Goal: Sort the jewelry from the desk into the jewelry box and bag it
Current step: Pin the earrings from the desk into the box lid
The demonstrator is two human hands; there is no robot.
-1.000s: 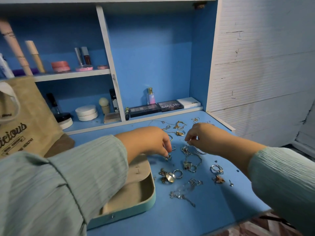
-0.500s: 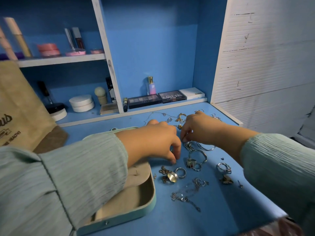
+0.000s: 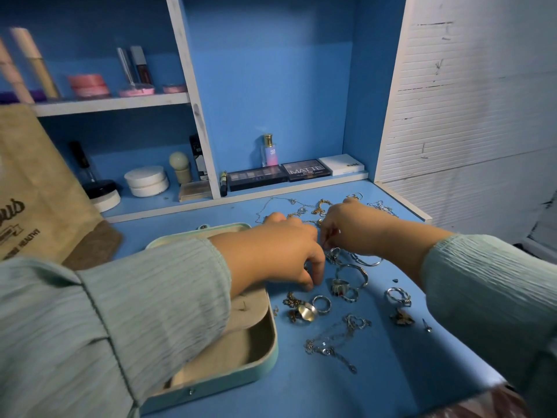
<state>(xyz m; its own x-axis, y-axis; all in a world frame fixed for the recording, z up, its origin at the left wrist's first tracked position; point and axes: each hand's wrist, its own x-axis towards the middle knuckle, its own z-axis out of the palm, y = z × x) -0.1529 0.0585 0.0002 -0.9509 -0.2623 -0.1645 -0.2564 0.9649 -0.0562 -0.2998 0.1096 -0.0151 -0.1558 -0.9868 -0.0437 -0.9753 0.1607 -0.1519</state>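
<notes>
Several rings, chains and earrings (image 3: 337, 300) lie scattered on the blue desk (image 3: 391, 372). An open mint-green jewelry box (image 3: 265, 354) with a beige lining sits at the left under my left forearm. My left hand (image 3: 277, 254) reaches over the box's right edge, fingers curled down onto the desk among the pieces; what it pinches is hidden. My right hand (image 3: 352, 227) is just beside it, fingertips pinching a small silver piece (image 3: 333, 253). A brown paper bag (image 3: 33, 182) stands at the far left.
Makeup palettes (image 3: 280, 175), a small perfume bottle (image 3: 268, 150) and jars (image 3: 147, 181) line the low shelf behind the desk. More cosmetics stand on the upper shelf (image 3: 111, 101). A white slatted wall (image 3: 470, 101) closes the right side. The desk's front edge runs near my right sleeve.
Both hands have moved closer together over the pile until they almost touch. The view has tilted down and to the left slightly.
</notes>
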